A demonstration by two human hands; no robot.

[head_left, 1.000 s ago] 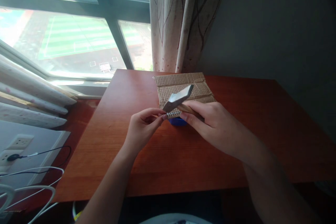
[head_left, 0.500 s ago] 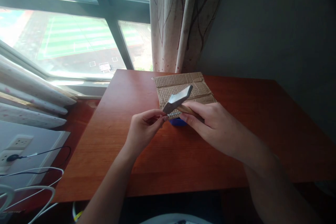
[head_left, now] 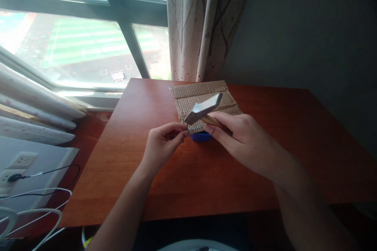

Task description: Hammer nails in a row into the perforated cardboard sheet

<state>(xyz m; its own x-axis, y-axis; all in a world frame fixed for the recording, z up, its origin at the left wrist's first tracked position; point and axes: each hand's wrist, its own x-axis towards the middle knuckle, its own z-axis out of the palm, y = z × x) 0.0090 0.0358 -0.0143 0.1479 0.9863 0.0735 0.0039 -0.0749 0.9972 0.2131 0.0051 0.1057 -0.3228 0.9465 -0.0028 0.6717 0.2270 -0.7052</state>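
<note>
My right hand (head_left: 238, 133) is closed round the wooden handle of a hammer (head_left: 205, 106). The metal head points left, its lower end just above the fingertips of my left hand (head_left: 163, 141). Thumb and forefinger of that hand pinch together at the near left corner of a brown cardboard sheet (head_left: 196, 104) full of small holes. Whatever lies between them is too small to make out. Small shiny bits line the sheet's near edge. Beneath that edge shows a blue container (head_left: 201, 137), mostly hidden by the sheet and my right hand.
The sheet and container rest on a reddish-brown wooden table (head_left: 182, 188). Behind stand a window (head_left: 88, 47) and a patterned curtain (head_left: 188, 27). White cables (head_left: 55, 211) and a wall socket (head_left: 23, 160) are at the lower left.
The hammer head has shifted slightly right and up, away from my left fingertips. More of the blue container shows. My left hand stays nearly in place, still pinching.
</note>
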